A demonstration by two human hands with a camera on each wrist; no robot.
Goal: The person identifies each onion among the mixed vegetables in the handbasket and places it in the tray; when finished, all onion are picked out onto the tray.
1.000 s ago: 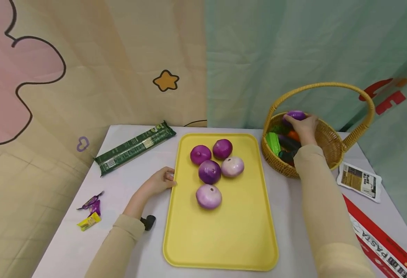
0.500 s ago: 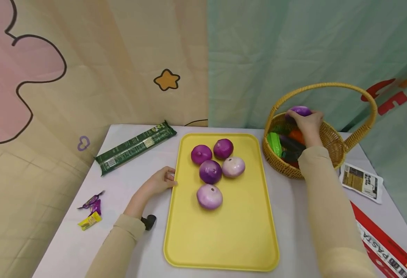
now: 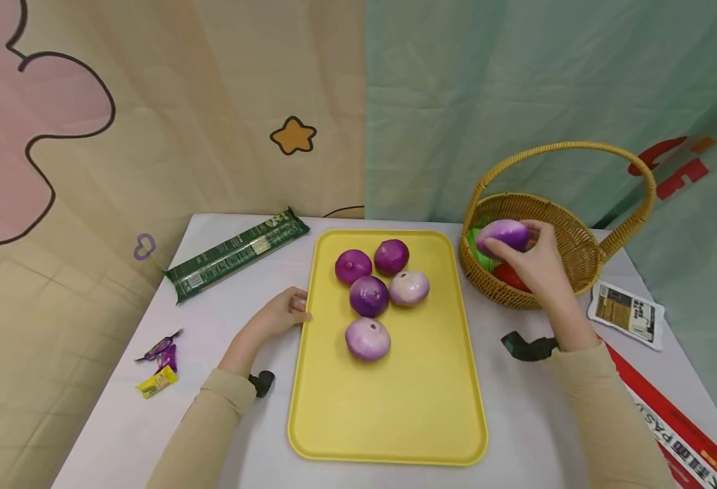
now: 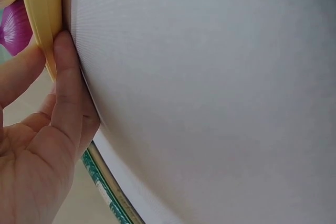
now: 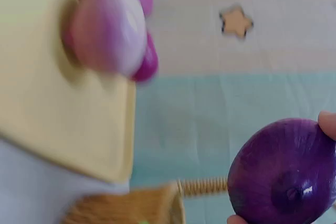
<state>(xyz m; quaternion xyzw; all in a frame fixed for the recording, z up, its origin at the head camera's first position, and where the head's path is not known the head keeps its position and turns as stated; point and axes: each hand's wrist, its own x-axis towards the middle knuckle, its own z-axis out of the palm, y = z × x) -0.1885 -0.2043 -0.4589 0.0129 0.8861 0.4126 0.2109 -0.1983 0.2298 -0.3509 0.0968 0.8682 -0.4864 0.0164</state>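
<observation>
In the head view my right hand (image 3: 538,257) grips a shiny purple onion (image 3: 505,236), raised over the left part of the wicker basket (image 3: 578,251). The right wrist view shows that onion (image 5: 278,177) close up, with fingertips at its edges. My left hand (image 3: 280,314) pinches the left rim of the yellow tray (image 3: 419,401), thumb on the top side and fingers underneath, as the left wrist view shows. Several onions lie clustered on the tray's upper half, among them a dark purple onion (image 3: 368,296) and a pale onion (image 3: 368,339).
Inside the basket are a green vegetable (image 3: 479,248) and a red one (image 3: 508,276); its tall handle (image 3: 569,145) arches above. A green packet (image 3: 238,255) and small wrapped sweets (image 3: 161,360) lie left. At right are a white pouch (image 3: 627,312) and a red pasta pack (image 3: 670,421).
My right hand has drawn the onion from the back of the basket toward me and slightly left. The left hand stays at the tray rim.
</observation>
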